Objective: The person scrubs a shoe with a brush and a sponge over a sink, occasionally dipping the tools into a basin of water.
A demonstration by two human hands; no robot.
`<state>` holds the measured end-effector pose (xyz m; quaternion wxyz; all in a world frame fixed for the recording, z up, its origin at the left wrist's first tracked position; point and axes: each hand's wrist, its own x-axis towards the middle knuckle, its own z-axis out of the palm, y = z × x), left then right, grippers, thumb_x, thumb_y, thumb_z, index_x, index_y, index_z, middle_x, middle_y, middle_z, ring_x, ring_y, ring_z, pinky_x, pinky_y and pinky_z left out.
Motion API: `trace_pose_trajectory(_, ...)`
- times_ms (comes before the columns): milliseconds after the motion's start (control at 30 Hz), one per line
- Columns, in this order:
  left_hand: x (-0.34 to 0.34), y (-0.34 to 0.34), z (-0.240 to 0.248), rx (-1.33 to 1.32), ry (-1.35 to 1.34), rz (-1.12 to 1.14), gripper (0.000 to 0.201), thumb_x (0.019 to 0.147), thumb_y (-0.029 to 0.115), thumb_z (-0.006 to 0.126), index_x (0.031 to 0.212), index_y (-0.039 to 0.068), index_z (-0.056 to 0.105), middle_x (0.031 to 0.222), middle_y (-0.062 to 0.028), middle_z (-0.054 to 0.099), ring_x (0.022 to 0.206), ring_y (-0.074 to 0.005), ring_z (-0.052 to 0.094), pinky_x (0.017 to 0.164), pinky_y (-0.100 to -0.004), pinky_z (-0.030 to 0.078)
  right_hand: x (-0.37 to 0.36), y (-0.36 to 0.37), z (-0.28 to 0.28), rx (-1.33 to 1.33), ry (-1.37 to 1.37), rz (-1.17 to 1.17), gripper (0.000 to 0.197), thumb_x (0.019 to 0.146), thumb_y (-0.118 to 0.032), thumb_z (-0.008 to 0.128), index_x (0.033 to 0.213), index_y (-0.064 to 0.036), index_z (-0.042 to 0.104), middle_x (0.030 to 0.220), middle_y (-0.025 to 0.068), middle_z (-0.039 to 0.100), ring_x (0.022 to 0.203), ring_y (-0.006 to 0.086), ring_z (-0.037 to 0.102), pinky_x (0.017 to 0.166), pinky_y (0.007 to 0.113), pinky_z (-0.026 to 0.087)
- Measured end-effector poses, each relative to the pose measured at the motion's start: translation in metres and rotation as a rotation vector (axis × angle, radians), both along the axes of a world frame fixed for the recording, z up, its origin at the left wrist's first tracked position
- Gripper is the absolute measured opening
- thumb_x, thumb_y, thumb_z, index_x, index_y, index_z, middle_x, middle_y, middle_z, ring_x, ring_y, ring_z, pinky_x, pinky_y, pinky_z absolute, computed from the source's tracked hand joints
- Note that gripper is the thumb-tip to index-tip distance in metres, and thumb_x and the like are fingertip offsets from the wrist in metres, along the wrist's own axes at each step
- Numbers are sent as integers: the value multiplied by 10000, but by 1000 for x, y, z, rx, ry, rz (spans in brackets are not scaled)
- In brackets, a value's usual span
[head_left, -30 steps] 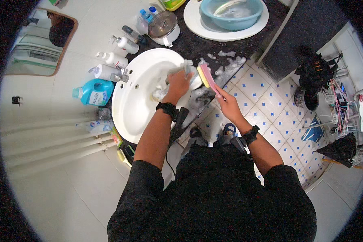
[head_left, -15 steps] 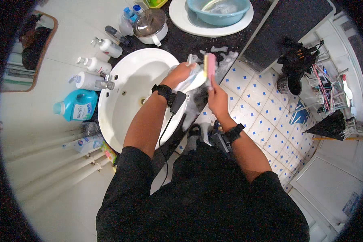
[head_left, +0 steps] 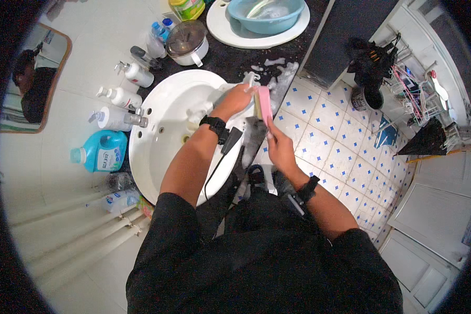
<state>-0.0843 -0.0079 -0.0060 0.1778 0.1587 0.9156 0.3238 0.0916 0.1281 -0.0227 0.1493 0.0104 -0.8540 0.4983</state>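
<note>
My left hand (head_left: pixel 236 99) reaches over the right rim of a white round washbasin (head_left: pixel 162 104) and grips a soapy pale item that is mostly hidden by the fingers. My right hand (head_left: pixel 278 144) holds a pink and yellow sponge (head_left: pixel 262 103) upright, pressed against that item. Both wrists wear dark bands. White foam (head_left: pixel 282 78) lies on the dark counter just beyond the hands.
Bottles (head_left: pixel 123 97) and a blue detergent jug (head_left: pixel 100 152) line the basin's left side. A lidded pot (head_left: pixel 186 42) and a blue bowl on a white plate (head_left: pixel 261 15) stand behind. Blue-dotted floor tiles (head_left: pixel 340 141) and a cluttered rack (head_left: pixel 408 94) are to the right.
The view has shifted so the basin sits more central. Both hands stay together at the basin's right rim, the sponge turned more upright against the item.
</note>
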Motion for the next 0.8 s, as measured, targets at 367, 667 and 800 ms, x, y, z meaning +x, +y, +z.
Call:
trace_pose_trajectory(367, 38, 23, 63, -258, -5, 319, 638, 846, 547, 503, 1000, -55, 647, 945, -308, 624, 929, -448, 603, 837, -476, 472, 18, -17, -4, -134, -108, -1, 482, 934, -117, 474, 1404, -181, 387, 688, 163, 554, 538, 133, 445, 576, 280, 445)
trace_pose_trajectory(667, 39, 13, 20, -15, 184, 466, 461, 811, 394, 568, 834, -58, 660, 864, -280, 641, 865, -418, 625, 803, -469, 472, -13, 3, 11, -309, -336, 27, 454, 941, -142, 463, 1384, -237, 432, 586, 19, 465, 428, 87, 417, 420, 270, 402)
trace_pose_trajectory(800, 54, 2, 18, -154, 291, 311, 422, 789, 392, 610, 830, -26, 649, 828, -248, 651, 871, -385, 624, 916, -430, 358, -27, 10, 52, -414, -586, 39, 454, 932, -133, 496, 1374, -218, 436, 790, 136, 616, 588, 157, 549, 570, 314, 480)
